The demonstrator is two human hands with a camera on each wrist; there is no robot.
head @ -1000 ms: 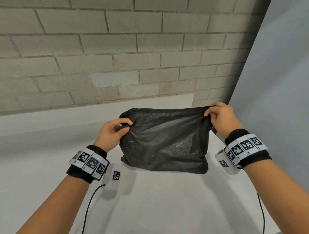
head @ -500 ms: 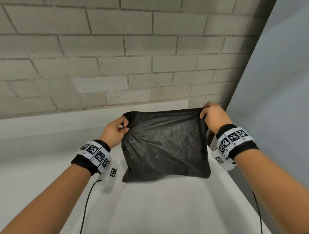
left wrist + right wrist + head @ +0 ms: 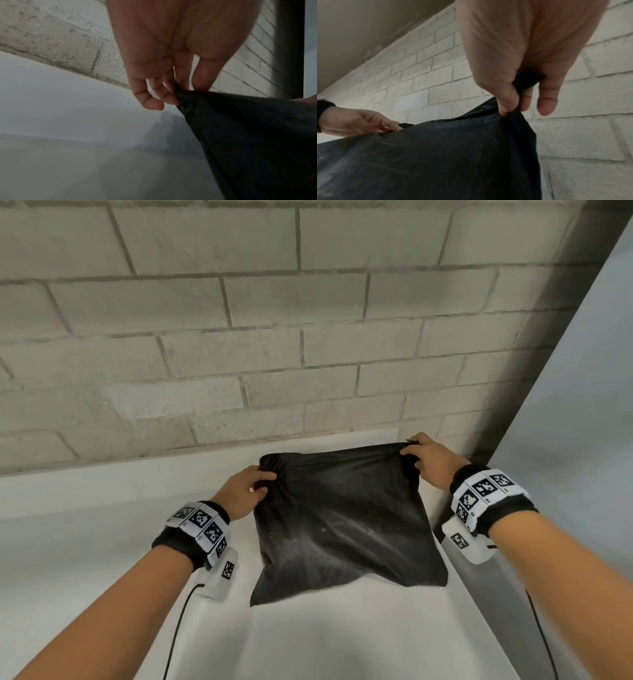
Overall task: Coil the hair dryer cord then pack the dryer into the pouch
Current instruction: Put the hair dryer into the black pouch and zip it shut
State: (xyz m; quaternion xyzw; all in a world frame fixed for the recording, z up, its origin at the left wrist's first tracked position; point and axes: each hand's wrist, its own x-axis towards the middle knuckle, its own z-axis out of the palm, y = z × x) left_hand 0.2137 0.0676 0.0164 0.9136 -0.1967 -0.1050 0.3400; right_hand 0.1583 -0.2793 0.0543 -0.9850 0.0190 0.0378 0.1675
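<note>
pouch [image 3: 342, 522], black, wrinkled and bulging, hangs between both hands with its lower edge on the white surface [image 3: 342, 642]. left hand [image 3: 241, 491] pinches one top corner, right hand [image 3: 432, 462] the other. only the left wrist view shows the left little finger [image 3: 149, 100] curled free beside the fabric; the right wrist view shows the right fingers [image 3: 505, 97] bunching cloth.

Pouch [image 3: 346, 522] interior hidden from me; I cannot tell what it contains. Its near part runs off the bottom edge in both wrist views. My forearms are cut off at the head view's near edge.
</note>
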